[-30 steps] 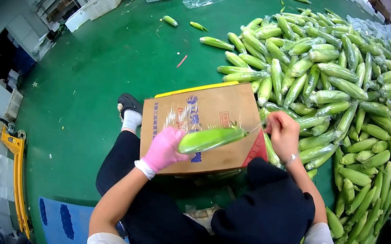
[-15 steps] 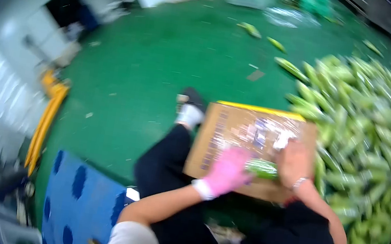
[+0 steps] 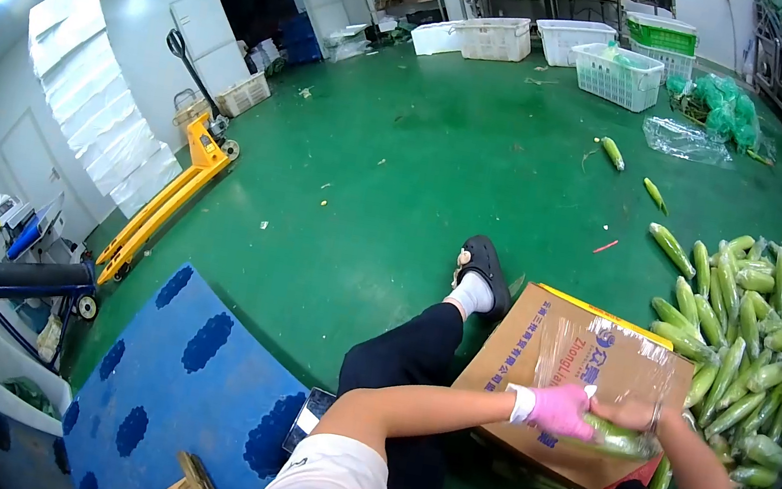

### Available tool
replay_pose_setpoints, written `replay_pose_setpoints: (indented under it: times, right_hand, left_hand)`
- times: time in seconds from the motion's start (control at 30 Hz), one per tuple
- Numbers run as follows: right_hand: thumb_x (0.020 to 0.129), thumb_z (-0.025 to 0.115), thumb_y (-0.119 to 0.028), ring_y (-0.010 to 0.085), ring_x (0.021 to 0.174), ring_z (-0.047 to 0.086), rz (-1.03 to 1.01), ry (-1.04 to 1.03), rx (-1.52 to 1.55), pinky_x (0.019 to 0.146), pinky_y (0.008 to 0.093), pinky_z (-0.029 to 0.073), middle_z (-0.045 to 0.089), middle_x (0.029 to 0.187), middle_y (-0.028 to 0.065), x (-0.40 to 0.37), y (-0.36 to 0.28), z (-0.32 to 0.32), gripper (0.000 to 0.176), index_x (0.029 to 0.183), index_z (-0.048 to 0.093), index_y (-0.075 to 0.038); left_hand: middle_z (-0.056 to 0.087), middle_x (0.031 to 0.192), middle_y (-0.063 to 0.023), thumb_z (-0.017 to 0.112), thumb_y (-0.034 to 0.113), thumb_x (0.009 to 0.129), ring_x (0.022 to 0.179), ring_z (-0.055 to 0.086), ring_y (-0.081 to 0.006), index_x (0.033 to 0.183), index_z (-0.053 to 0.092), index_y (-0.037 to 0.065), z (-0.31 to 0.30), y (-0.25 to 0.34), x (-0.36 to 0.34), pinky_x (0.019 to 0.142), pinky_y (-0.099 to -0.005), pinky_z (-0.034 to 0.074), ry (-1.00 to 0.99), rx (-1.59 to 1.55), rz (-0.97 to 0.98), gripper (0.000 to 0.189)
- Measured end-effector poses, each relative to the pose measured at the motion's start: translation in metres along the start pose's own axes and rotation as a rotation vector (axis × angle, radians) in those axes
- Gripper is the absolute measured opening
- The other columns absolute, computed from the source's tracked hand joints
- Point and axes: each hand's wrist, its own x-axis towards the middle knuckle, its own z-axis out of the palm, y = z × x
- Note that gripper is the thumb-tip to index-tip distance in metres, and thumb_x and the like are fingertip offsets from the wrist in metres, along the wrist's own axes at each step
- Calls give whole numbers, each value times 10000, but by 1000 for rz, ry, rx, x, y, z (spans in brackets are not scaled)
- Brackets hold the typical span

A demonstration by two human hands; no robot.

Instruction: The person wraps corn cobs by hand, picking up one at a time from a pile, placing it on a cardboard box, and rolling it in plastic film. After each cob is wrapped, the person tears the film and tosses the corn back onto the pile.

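My left hand (image 3: 562, 410), in a pink glove, is closed around the left end of a green ear of corn (image 3: 626, 443) with shiny plastic film on it. The corn lies across the near part of a brown cardboard box (image 3: 502, 378) with printed lettering, in front of my knees. My bare right hand (image 3: 625, 413), a bracelet at its wrist, is against the top of the corn with its curled fingers meeting the left thumb. What those fingers pinch is hidden. Clear film (image 3: 588, 350) stretches over the box top.
A large pile of corn ears (image 3: 749, 349), many in film, lies right of the box. Loose ears (image 3: 669, 248) lie beyond it. A blue spotted mat (image 3: 178, 385) and a yellow pallet jack (image 3: 159, 210) are left. White crates (image 3: 618, 79) stand at the back.
My view has tilted up and turned left. The right hand has left the box top beside the corn and come in against the left hand. The corn has moved toward the box's near right edge.
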Motion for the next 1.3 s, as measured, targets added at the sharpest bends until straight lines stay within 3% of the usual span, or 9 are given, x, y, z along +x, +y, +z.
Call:
replay_pose_setpoints:
  times: [0.13,0.27,0.47,0.73,0.77,0.87,0.97,1.0,1.3]
  right_hand:
    - [1000,222,-641,254,1456,266,-242,-144,46,1197,334,184,294,1570,169,35,66,50,792,1503,330,-39]
    - [1041,303,-514,250,1467,242,-522,62,342,1202,341,162,304,1571,151,37,71,74,678,1502,321,-17]
    - [1031,477,-316,270,1419,342,-630,341,288,1163,376,269,387,1511,183,30,72,91,498,1421,448,-8]
    - [899,666,-245,322,1218,530,-720,594,237,1051,396,397,591,1264,163,-20,45,153,431,1252,566,-19]
    - [908,659,-246,328,1218,528,-768,556,234,1053,398,394,577,1277,171,-31,38,160,428,1258,563,-20]
    - [988,555,-291,304,1246,515,-797,320,296,1059,394,391,543,1340,168,-48,37,170,420,1316,539,-28]
    - [1064,352,-387,198,1269,499,-705,-253,870,1060,355,385,542,1372,129,-56,37,168,504,1402,485,-36]
    - [1051,434,-340,174,1191,544,-666,-49,460,1018,313,409,603,1273,130,-68,31,160,454,1336,545,-5]
    - [995,515,-289,153,482,598,-130,645,1193,348,260,372,669,732,106,-49,75,167,366,922,662,38]
  left_hand:
    - [675,932,-152,590,546,915,827,647,-227,1118,616,-27,34,-6,-11,745,-320,525,-142,-282,10,609]
    - [586,677,-76,477,707,900,451,546,-133,1013,644,97,84,-2,-30,364,-251,411,-319,-967,-445,642]
    - [592,661,-32,460,672,932,427,541,-125,952,631,117,165,0,-113,359,-229,419,-416,-1688,-563,581]
    - [594,634,-16,472,624,952,415,540,-124,915,637,123,160,-63,-237,368,-238,433,-823,-1254,-751,529]
    - [702,1063,-115,628,256,955,937,657,-231,1170,620,-4,110,3,-232,784,-343,517,-576,-1283,-992,338]
    - [570,583,3,492,579,962,427,544,-115,865,639,130,98,-23,-216,375,-248,439,-946,-733,-596,483]
    - [521,554,-2,517,544,964,433,507,-109,795,613,95,77,-8,-171,389,-258,421,-600,-803,-467,489]
    - [547,592,-13,539,550,951,442,519,-110,814,616,69,65,6,-155,395,-255,426,-473,-772,-414,506]
    - [608,847,-25,636,191,882,706,560,-84,1072,629,-1,26,43,-63,625,-244,473,384,-340,-33,270]
